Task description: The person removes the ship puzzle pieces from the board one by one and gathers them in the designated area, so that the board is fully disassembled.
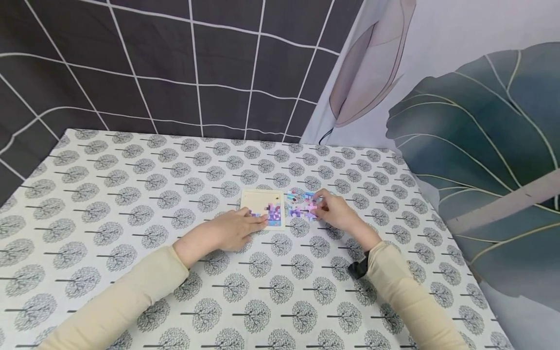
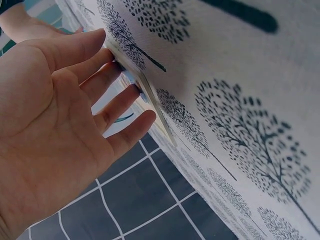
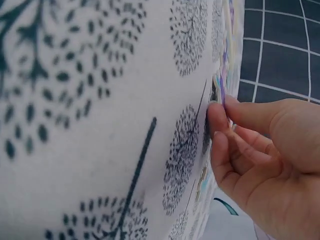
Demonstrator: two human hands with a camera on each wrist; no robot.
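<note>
A: Where was the jigsaw tray [image 1: 258,199]?

B: It lay flat near the middle of the table [image 1: 262,311], which was covered by a cloth with printed trees. The tray was shallow, cream in colour, and had a raised rim.

A: And what did it contain?

B: There were fitted pieces [image 1: 274,214], mostly purple and blue, along its lower part. The upper part showed its bare cream bottom.

A: Were all the pieces inside?

B: No. Some loose pieces [image 1: 296,214], in purple, pink and light blue, lay on the cloth just beside the tray, at its right side.

A: What did the hands do?

B: The left hand [image 1: 234,229] was open, with the fingers a little bent and apart; their tips touched the lower left part of the tray and the pieces in it. The right hand [image 1: 339,212] pinched a pinkish piece [image 1: 312,207] between thumb and index finger, above the loose ones. I could not tell whether this piece touched its neighbours.
</note>
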